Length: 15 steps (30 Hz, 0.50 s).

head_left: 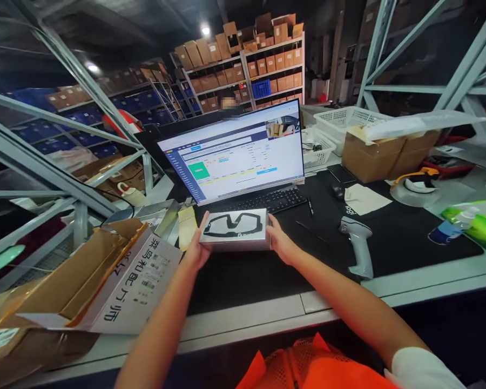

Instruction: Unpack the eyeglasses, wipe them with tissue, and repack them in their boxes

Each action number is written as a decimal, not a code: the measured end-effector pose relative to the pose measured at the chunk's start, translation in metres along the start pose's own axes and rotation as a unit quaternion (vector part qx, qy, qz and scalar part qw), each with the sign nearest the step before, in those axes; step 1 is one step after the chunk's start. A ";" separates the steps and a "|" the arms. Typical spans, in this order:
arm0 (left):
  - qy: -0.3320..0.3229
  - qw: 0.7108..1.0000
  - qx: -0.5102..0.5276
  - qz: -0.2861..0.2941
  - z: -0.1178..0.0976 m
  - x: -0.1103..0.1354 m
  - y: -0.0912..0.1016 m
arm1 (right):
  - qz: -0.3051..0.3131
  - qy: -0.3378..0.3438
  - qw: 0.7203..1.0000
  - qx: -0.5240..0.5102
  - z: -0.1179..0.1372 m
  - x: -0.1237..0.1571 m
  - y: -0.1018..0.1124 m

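A flat white box (235,229) printed with a black glasses outline is held just above the black desk mat (405,237), in front of the keyboard (275,200). My left hand (196,249) grips its left end, fingers curled under it. Closed on the right end is my right hand (280,242). Behind the keyboard stands a monitor (235,154) with a form on screen.
An open cardboard carton (76,286) with printed flaps lies at the left. A grey barcode scanner (358,243) rests right of the box, with pens, a tape dispenser (415,186), a brown box (384,151), white baskets (340,121) and green packets (481,227) beyond. Metal racking surrounds the desk.
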<state>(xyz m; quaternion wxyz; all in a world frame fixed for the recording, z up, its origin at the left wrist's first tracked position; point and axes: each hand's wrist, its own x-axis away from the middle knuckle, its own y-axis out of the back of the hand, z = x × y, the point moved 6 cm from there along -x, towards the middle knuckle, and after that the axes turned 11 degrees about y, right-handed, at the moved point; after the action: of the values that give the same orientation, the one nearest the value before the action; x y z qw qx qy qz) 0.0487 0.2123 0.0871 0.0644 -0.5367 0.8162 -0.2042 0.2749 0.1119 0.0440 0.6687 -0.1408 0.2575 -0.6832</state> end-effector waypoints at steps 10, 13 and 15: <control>0.271 0.955 0.115 -0.034 0.067 -0.009 0.017 | 0.069 0.121 0.951 0.275 0.019 0.005 -0.002; 0.238 0.960 0.137 -0.055 0.065 -0.007 0.023 | 0.091 0.168 0.912 0.363 0.038 -0.001 0.001; 0.201 0.965 0.152 -0.069 0.061 -0.007 0.024 | 0.028 0.129 0.839 0.528 0.056 -0.008 0.026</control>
<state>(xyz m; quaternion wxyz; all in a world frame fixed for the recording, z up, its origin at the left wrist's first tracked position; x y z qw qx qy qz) 0.0505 0.2109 0.0212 -0.0343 -0.5232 0.7328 -0.4338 0.3273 0.1116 0.0778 0.6214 0.3300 -0.0543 -0.7085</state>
